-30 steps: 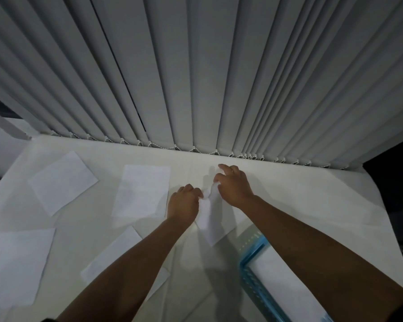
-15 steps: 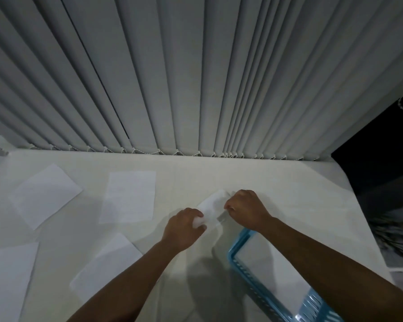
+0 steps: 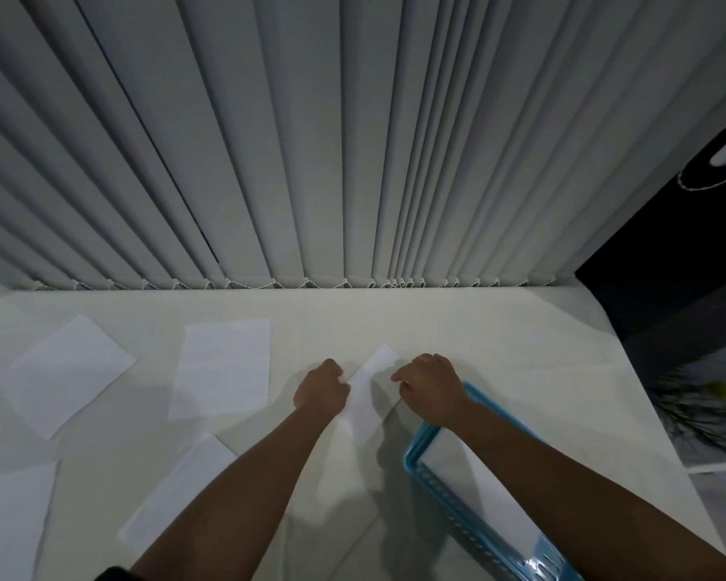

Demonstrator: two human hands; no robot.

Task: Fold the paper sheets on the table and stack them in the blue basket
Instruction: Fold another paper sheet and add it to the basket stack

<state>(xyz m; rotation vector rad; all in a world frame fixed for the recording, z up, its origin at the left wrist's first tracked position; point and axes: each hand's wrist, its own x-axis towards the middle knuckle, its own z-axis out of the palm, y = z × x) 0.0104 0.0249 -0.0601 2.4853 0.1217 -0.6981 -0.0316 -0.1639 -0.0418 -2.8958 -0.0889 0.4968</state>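
A narrow folded white paper sheet [image 3: 367, 392] sits between my hands over the white table [image 3: 499, 341]. My left hand [image 3: 320, 390] pinches its left edge and my right hand [image 3: 430, 387] holds its right edge. The blue basket [image 3: 449, 501] lies at the lower right under my right forearm, with white paper [image 3: 491, 501] inside. Unfolded sheets lie to the left: one at the far left [image 3: 66, 371], one left of my left hand [image 3: 223, 366], one under my left forearm [image 3: 181, 492], one at the bottom left corner [image 3: 9, 522].
Grey vertical blinds [image 3: 311, 161] hang along the table's far edge. The table's right edge runs diagonally at right, with dark floor and a plant [image 3: 705, 408] beyond it.
The view shifted, so my hands sit nearer the basket. The sheet between my hands now looks narrower and longer, angled toward me.
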